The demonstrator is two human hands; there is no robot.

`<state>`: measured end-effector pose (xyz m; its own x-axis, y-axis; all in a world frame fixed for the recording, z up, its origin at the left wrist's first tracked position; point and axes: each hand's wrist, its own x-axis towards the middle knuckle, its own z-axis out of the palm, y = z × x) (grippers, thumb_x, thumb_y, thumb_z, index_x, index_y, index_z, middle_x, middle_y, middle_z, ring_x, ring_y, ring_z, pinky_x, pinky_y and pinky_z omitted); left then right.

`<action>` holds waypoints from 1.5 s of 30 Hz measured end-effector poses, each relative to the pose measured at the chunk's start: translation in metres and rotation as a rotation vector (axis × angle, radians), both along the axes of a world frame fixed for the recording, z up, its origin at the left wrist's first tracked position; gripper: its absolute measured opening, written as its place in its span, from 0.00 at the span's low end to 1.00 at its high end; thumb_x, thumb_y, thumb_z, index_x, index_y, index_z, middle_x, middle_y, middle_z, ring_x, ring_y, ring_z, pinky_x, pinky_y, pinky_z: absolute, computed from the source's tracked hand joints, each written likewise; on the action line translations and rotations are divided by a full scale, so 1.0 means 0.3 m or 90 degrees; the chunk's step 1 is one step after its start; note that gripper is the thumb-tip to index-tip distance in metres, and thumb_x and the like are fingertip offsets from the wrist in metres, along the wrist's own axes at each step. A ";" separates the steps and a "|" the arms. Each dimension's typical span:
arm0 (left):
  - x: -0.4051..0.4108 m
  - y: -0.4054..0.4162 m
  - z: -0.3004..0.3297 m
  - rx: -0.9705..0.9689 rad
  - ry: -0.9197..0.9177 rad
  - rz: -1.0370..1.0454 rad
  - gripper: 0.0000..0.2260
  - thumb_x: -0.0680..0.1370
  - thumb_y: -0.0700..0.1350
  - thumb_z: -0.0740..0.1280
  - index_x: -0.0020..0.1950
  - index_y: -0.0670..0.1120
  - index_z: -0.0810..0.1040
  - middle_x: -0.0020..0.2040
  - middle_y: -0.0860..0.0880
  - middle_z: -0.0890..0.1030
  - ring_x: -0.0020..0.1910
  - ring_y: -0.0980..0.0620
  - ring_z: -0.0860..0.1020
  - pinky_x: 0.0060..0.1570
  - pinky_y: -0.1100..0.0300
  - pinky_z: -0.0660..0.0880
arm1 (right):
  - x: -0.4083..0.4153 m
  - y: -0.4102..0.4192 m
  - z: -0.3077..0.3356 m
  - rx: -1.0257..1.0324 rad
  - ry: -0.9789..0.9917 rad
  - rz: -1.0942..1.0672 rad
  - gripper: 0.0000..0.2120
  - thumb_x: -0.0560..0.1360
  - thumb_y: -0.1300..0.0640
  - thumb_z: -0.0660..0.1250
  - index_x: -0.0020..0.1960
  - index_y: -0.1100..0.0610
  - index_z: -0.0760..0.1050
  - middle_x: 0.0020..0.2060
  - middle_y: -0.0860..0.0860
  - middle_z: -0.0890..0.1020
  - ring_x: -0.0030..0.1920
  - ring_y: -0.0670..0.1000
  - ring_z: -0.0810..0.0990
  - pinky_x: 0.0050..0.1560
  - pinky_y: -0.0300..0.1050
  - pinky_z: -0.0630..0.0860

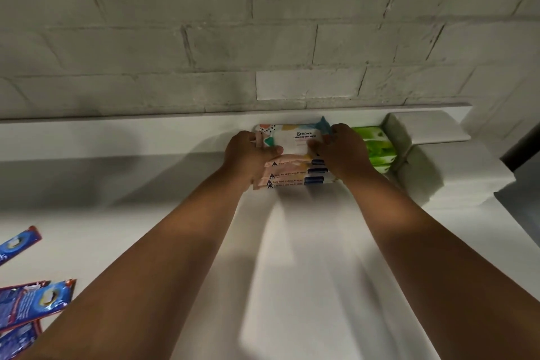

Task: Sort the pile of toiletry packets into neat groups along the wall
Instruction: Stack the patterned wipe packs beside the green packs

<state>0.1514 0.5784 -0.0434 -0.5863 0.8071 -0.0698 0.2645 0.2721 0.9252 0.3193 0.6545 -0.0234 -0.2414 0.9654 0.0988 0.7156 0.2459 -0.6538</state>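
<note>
Gripping a flat, glossy wet-wipe packet [295,139] atop a soft stack, left hand [248,155] and right hand [340,149].

Bare white surface [306,257] between the forearms, open from 6 o'clock up to the stacked wipes packs [295,172]. Blocked at 12 o'clock by the grey brick wall [204,47] right behind the stack. Closed at 2 o'clock by green packs [377,146] just beside the stack, white folded packs [409,155] beyond them. Open along the wall toward 10 o'clock. Cluttered at 8 o'clock by blue sachets [32,304], well apart from the stack.
</note>
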 end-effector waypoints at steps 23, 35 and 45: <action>0.055 -0.024 0.034 -0.013 0.386 -0.160 0.22 0.74 0.44 0.70 0.66 0.39 0.72 0.65 0.42 0.73 0.62 0.44 0.73 0.65 0.53 0.68 | 0.007 -0.048 0.047 0.077 -0.170 0.200 0.13 0.76 0.53 0.66 0.56 0.60 0.79 0.52 0.57 0.78 0.52 0.54 0.76 0.46 0.39 0.65; 0.051 -0.190 0.097 0.010 0.393 -0.141 0.16 0.78 0.40 0.62 0.65 0.41 0.73 0.63 0.42 0.75 0.62 0.45 0.73 0.60 0.57 0.69 | -0.088 -0.195 0.075 0.194 -0.212 0.170 0.18 0.76 0.57 0.65 0.65 0.55 0.74 0.64 0.54 0.76 0.64 0.55 0.72 0.66 0.47 0.65; -0.155 -0.632 0.091 -0.008 0.346 0.026 0.17 0.79 0.50 0.63 0.64 0.45 0.74 0.64 0.45 0.74 0.63 0.45 0.72 0.62 0.59 0.66 | -0.297 -0.619 0.061 0.067 -0.101 0.281 0.17 0.74 0.49 0.66 0.61 0.53 0.76 0.60 0.53 0.79 0.60 0.54 0.76 0.61 0.48 0.73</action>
